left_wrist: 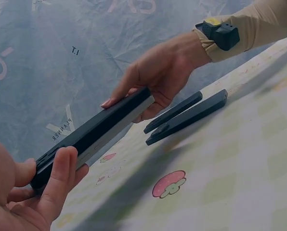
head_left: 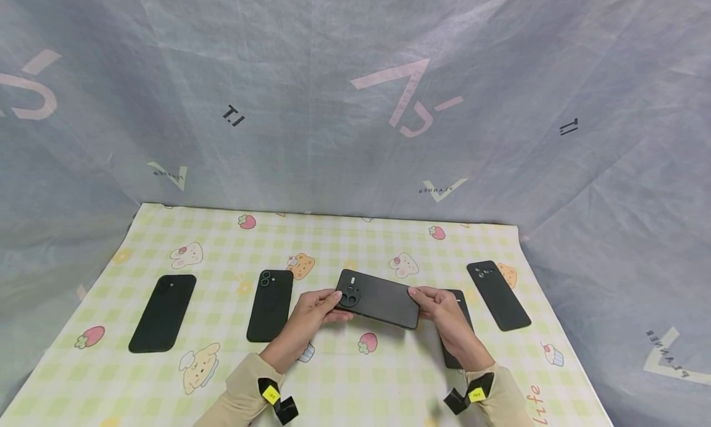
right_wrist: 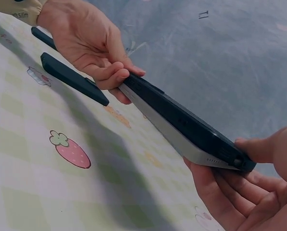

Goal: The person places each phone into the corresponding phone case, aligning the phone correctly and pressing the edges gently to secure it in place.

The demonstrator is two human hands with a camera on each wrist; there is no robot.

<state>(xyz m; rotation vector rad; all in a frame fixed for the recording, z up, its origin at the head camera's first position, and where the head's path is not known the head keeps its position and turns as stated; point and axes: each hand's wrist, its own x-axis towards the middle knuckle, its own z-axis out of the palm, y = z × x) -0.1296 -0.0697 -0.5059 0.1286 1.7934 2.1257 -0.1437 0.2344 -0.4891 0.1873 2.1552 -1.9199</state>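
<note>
We find both sets of fingers grasping one object. The left hand (head_left: 312,311) pinches one end of the dark phone (head_left: 384,298), thumb beside the round camera module (head_left: 350,296), other fingers underneath. The right hand (head_left: 447,319) pinches the opposite end, thumb on the upper face by the far corner, other fingers below.

With both hands in contact, we rate neither as nearer. The phone lies directly between them: rightward from the left fingers, leftward from the right fingers. Its long axis runs from hand to hand, with the right end slanting lower in the head view. We judge this end-to-end line to be the governing relation; a shift of either hand would pull, tilt or twist against the other.

In the right wrist view we note a dark upper layer (right_wrist: 191,122) over a pale lower layer (right_wrist: 197,155); we cannot tell how firmly they are joined. The phone is held clear of the table (head_left: 383,393).

Farther out, we locate four dark phone-shaped pieces: two to the left (head_left: 163,314) (head_left: 270,306), one partly hidden by the right hand (head_left: 451,358), and one farther right (head_left: 498,295).
</note>
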